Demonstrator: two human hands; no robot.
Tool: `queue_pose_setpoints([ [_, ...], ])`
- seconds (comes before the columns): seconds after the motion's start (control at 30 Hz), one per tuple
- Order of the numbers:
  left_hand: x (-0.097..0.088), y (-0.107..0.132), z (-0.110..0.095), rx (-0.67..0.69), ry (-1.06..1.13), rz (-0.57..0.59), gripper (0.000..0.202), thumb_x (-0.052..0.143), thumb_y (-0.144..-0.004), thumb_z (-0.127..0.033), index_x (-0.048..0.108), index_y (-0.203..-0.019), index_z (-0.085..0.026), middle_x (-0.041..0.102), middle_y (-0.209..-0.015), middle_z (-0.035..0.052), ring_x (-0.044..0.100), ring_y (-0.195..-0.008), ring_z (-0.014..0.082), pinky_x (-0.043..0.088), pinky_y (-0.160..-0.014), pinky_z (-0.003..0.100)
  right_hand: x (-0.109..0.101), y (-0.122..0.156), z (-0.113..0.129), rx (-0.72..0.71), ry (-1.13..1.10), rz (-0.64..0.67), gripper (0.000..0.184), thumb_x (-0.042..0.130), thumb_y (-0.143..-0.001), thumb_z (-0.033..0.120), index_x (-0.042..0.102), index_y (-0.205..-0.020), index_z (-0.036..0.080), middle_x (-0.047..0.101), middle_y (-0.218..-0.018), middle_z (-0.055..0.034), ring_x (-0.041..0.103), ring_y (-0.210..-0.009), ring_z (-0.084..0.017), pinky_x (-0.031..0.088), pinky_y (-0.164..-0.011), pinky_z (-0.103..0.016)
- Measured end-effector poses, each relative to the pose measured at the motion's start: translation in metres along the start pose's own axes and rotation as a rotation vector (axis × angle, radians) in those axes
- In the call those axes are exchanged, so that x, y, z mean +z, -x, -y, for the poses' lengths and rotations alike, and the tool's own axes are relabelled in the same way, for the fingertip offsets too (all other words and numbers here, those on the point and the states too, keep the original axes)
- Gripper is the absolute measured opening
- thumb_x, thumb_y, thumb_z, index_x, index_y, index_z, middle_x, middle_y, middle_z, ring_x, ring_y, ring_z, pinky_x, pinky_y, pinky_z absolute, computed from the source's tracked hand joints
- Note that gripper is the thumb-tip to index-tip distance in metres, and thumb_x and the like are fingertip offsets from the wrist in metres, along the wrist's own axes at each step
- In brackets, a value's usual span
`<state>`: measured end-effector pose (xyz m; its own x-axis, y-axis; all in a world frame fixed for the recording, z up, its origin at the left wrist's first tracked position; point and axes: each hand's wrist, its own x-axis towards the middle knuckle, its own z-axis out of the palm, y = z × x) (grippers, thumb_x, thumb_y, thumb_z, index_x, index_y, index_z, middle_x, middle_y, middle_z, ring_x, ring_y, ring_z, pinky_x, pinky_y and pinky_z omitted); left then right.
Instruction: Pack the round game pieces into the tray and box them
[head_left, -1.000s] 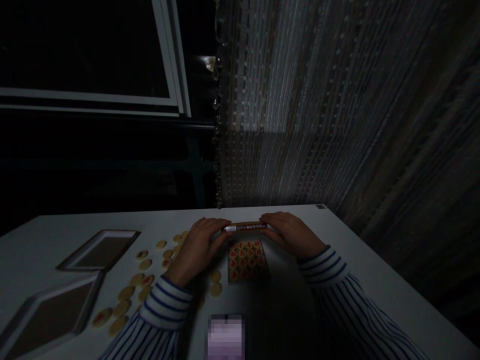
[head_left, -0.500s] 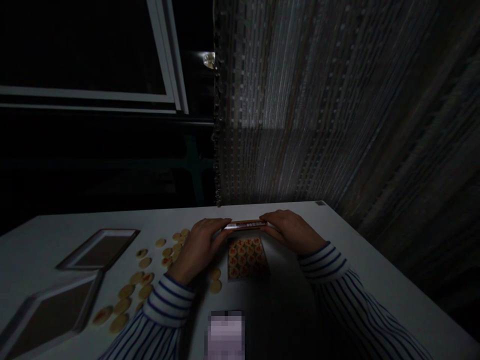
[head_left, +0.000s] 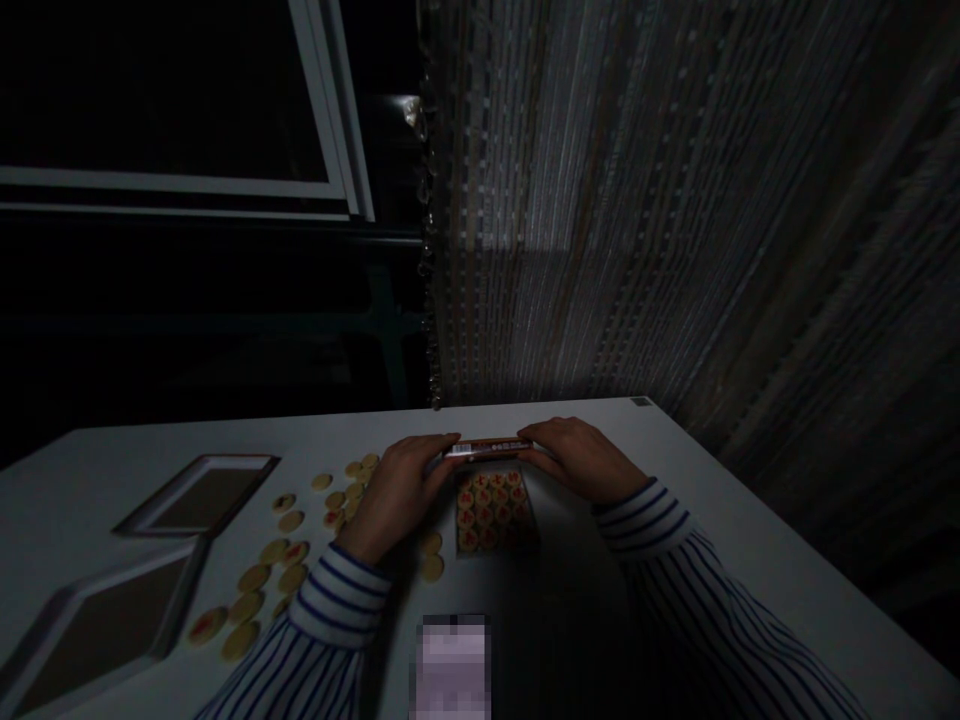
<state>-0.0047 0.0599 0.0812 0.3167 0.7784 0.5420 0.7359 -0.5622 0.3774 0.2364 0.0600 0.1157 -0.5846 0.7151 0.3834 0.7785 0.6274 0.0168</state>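
My left hand (head_left: 396, 490) and my right hand (head_left: 581, 458) grip opposite ends of a thin reddish-brown box lid (head_left: 491, 449) with a barcode on its edge. They hold it edge-on, just beyond a shallow box (head_left: 537, 548) packed with rows of round Chinese chess pieces (head_left: 491, 512) bearing red characters. Fingers lie over the lid's top and thumbs beneath. Two loose pale pieces (head_left: 432, 556) lie left of the box, near my left wrist.
More chess pieces (head_left: 253, 579) are scattered across the white table (head_left: 592, 640) left of my left arm. Two open trays (head_left: 206, 495) lie farther left. A phone (head_left: 452, 665) with a blurred screen rests at the near edge. A bead curtain (head_left: 570, 250) hangs behind the table.
The lid has tipped slightly, so its printed edge and barcode show more. Both hands keep nearly the same place and grip. The camera view has shifted a little.
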Motion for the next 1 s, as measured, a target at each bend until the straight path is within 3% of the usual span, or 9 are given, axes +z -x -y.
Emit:
queue_pose_setpoints([
  [0.27,-0.0006,0.0,-0.0029,-0.011,-0.021,0.025,0.037,0.043,-0.082,-0.043,0.056,-0.109,-0.021,0.064,-0.103,0.0053,0.057,-0.095,0.0196,0.044,-0.085,0.035,-0.0042,-0.0014,0.0014,0.026,-0.008,0.083,0.032,0.039,-0.087,0.037,0.057,-0.105,0.018,0.064,-0.097,-0.0072,0.057,-0.09,-0.018,0.041,-0.079,-0.031],
  [1.0,0.0051,0.0012,0.0054,-0.073,-0.021,0.029,0.037,0.042,-0.082,-0.041,0.056,-0.108,-0.02,0.063,-0.104,0.0061,0.058,-0.094,0.0201,0.044,-0.084,0.035,-0.0008,-0.0016,-0.0014,0.074,-0.044,0.126,0.034,0.037,-0.087,0.039,0.057,-0.106,0.018,0.064,-0.098,-0.0079,0.056,-0.093,-0.019,0.039,-0.082,-0.031],
])
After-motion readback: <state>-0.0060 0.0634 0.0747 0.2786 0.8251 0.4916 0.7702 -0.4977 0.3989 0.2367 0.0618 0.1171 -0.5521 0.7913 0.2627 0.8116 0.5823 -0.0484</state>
